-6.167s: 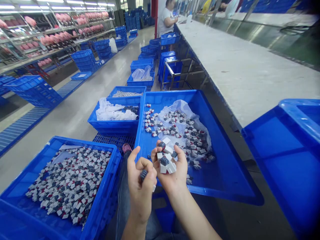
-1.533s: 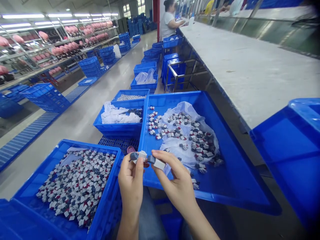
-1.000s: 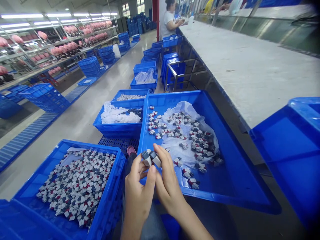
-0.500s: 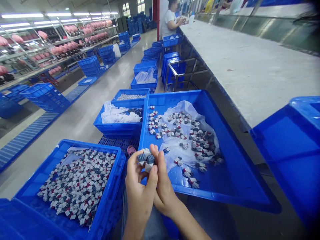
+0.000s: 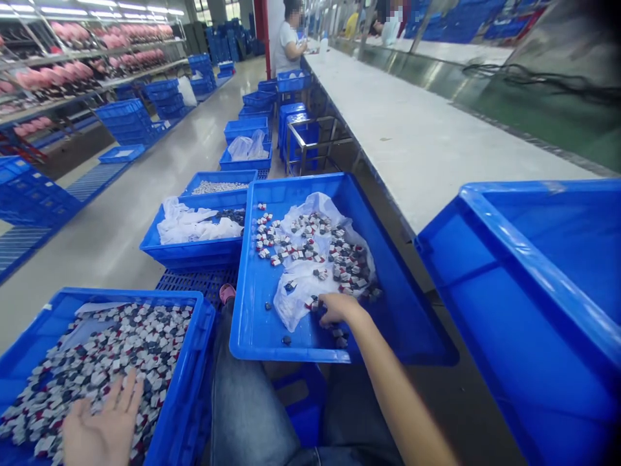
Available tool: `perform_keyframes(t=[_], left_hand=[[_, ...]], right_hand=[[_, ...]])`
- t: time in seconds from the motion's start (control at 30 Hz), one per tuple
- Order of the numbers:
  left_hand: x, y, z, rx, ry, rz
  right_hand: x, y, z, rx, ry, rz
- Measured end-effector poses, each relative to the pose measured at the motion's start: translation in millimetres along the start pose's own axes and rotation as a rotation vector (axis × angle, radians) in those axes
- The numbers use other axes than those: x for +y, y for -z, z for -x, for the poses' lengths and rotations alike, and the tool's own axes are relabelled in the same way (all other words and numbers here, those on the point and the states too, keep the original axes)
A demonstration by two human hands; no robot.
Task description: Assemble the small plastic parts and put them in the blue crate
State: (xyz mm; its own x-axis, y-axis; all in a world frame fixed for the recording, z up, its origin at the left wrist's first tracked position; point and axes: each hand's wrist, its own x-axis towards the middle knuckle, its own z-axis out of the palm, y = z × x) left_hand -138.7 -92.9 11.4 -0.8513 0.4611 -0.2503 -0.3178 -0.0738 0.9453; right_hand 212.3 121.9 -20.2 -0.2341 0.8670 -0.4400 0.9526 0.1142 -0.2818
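Evidently, the nearest blocks (image 5: pixel 339 338) to my right hand (image 5: pixel 340 307) lie just to the near side of its fingers, inside the large tray (image 5: pixel 291 355). That hand is clearly the closer of the two. Its fingers point left and curl downward; I cannot tell whether they grip anything. These blocks are stubby and bunched, so I can report no clear long axis. More blocks lie on the plastic sheet (image 5: pixel 290 312), mostly on the far side of the hand, and a dark bit (image 5: pixel 286 340) sits apart, to the left.

My left hand (image 5: pixel 104 427) is palm up, fingers spread, nothing visible in the palm, above the heaped pieces (image 5: pixel 155 336) in the left crate (image 5: pixel 140 295). The raised tray walls stand between my hands. A tilted bin (image 5: pixel 514 310) lies to the right.
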Motion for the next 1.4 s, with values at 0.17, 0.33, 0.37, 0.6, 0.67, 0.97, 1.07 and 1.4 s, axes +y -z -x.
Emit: perform_keyframes(t=[0.17,0.33,0.37,0.6,0.67,0.97,1.07,1.4], left_hand=[[-33.9,-32.9,34.9,0.042,0.350,0.105],[-36.4,-86.9,77.6,-0.336,0.160,-0.128],[-33.6,-96.8,87.5,-0.470,0.166,-0.168],[-18.9,-135.7,123.8,-0.827,0.203,-0.185],[-17.9,-134.1,125.2,-0.802,0.187,-0.125],[-22.8,-123.9,123.9,-0.613,0.080,-0.008],[-20.1,-122.9,119.6,-0.648,-0.052,-0.054],[-19.3,-114.5,108.6,-0.497,-0.559,-0.353]], right_hand=[[3.2,-21.1,-2.9,-0.100,0.074,-0.063],[-24.5,1.7,33.8,-0.002,0.322,-0.324],[-35.5,7.0,43.7,0.033,0.400,-0.383],[-100.9,23.0,93.4,0.338,0.902,-0.483],[-105.3,20.3,94.9,0.426,0.969,-0.404],[-94.1,10.0,108.2,0.099,0.988,-0.682],[-82.0,14.9,101.0,0.046,0.888,-0.760],[28.2,-28.7,7.3,-0.034,0.041,-0.080]])
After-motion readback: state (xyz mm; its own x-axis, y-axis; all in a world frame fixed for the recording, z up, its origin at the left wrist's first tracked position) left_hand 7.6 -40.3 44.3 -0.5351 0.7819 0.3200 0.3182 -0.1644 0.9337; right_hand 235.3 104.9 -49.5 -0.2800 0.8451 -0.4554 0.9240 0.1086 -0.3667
